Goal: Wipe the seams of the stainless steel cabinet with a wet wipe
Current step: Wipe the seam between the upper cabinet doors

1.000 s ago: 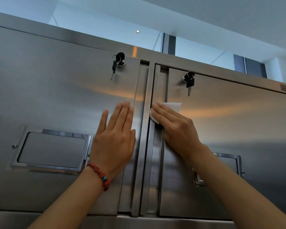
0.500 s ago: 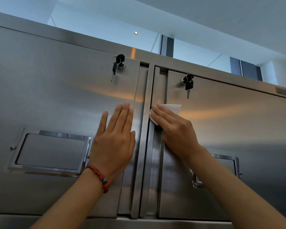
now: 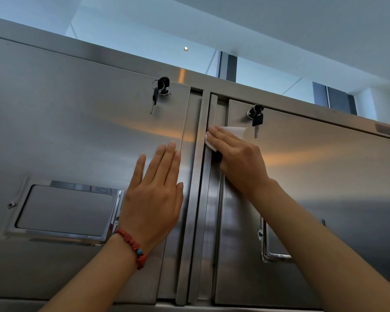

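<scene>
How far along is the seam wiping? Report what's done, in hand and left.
Done: nothing shows which stretches are already wiped. In hand: the right hand presses the wet wipe flat on the vertical seam between the two doors, below the right door's key; the left hand rests flat on the left door. Left: probably the seam's top stretch above the wipe.
</scene>
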Motion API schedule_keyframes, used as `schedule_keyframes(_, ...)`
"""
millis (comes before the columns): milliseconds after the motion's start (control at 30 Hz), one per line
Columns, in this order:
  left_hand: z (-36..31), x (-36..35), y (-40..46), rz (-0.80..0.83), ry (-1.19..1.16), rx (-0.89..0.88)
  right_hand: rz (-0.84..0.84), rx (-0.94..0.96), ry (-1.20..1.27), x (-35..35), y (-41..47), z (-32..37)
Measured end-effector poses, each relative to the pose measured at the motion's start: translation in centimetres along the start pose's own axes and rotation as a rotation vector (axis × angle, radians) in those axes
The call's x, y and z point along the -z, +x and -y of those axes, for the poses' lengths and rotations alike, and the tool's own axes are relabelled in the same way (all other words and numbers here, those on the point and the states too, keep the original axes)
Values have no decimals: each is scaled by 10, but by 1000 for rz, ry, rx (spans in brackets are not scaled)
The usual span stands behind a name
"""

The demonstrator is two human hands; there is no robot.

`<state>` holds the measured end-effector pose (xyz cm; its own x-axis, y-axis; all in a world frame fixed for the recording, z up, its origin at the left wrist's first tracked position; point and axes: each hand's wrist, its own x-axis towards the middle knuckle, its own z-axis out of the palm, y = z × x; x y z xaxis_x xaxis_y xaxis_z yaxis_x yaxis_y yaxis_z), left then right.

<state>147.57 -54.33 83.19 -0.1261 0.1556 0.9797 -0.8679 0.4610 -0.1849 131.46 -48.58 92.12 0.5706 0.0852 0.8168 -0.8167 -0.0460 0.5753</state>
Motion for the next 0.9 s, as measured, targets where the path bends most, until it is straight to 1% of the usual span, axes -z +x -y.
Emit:
schedule_keyframes(133, 0, 1, 1, 4, 6, 0, 2, -14, -14, 1, 3, 1)
schedule_keyframes(367, 0, 2, 0, 7, 6, -7, 3, 27, -8, 0, -11, 4)
schedule_keyframes(600, 1, 0, 0, -5, 5, -7, -10, -41, -11, -2, 4, 3)
schedule_keyframes(733, 0, 0, 0, -2, 0, -7, -38, -12, -23, -4, -7, 5)
schedule_keyframes(900, 1, -1, 0, 0, -1, -5, -41, -7, -22, -4, -2, 2)
